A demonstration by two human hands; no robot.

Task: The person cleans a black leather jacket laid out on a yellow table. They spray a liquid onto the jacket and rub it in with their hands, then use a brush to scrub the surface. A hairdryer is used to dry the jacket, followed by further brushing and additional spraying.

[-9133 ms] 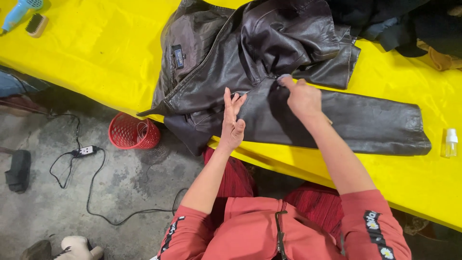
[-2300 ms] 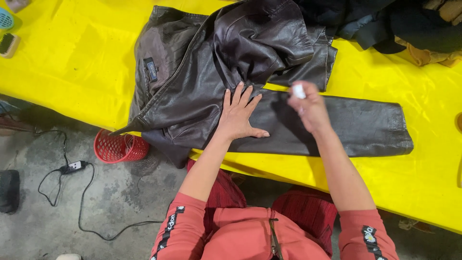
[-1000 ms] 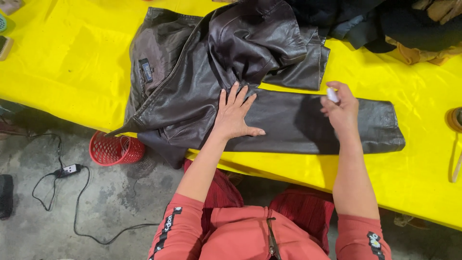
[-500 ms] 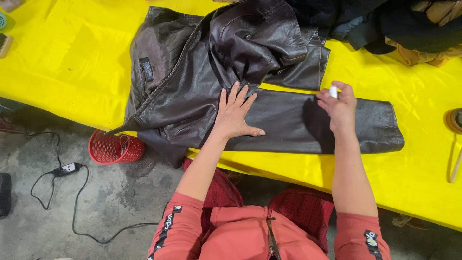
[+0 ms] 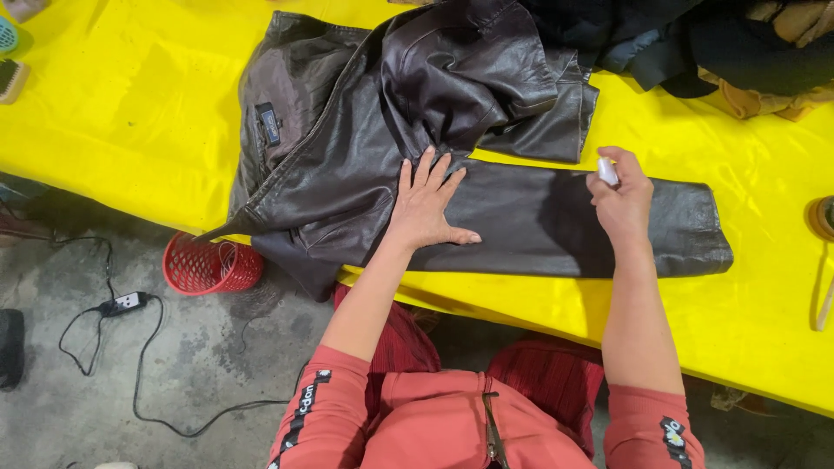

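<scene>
A dark brown leather jacket [image 5: 365, 130] lies spread on a yellow-covered table [image 5: 122, 113], one sleeve [image 5: 556, 221] stretched out to the right. My left hand [image 5: 427, 207] presses flat on the sleeve near the shoulder, fingers spread. Over the sleeve's far half, my right hand [image 5: 622, 198] is closed around a small white spray bottle [image 5: 607, 171], whose top shows above my fingers. The sleeve looks darker and wet between my hands.
Dark clothes [image 5: 695, 43] are piled at the table's back right. A red mesh basket [image 5: 211, 265] stands on the concrete floor under the table edge, beside a black cable with a power strip [image 5: 122, 304]. A brush [image 5: 10, 78] lies at far left.
My right hand took up the spray bottle and moved it along the sleeve toward the cuff, then back a little. My left hand went from resting on edge to flat on the sleeve.
</scene>
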